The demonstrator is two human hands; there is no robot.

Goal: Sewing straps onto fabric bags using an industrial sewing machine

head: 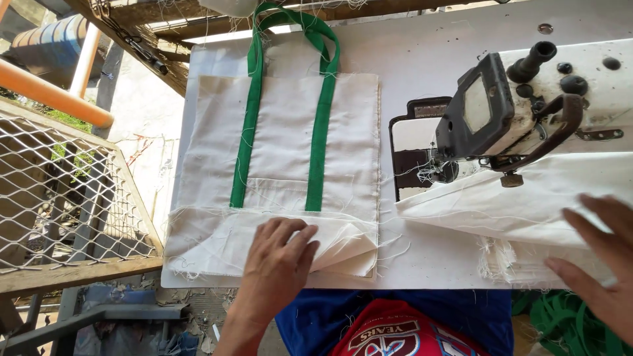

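Note:
A cream cloth bag (283,138) with two green straps (322,132) lies flat on the left of the white sewing table (422,59). My left hand (277,260) rests palm down on the folded near edge of the bag, fingers slightly spread. Under the head of a grey and white sewing machine (521,99) lies another cream fabric piece (514,201), reaching to the right. My right hand (603,260) lies open on that fabric at the right edge, fingers apart. Neither hand grips anything.
A stack of frayed cream fabric (511,260) sits at the table's front edge under the right piece. Left of the table are a wire mesh panel (59,191), an orange pipe (53,95) and wooden beams. Green strapping (560,316) lies below right.

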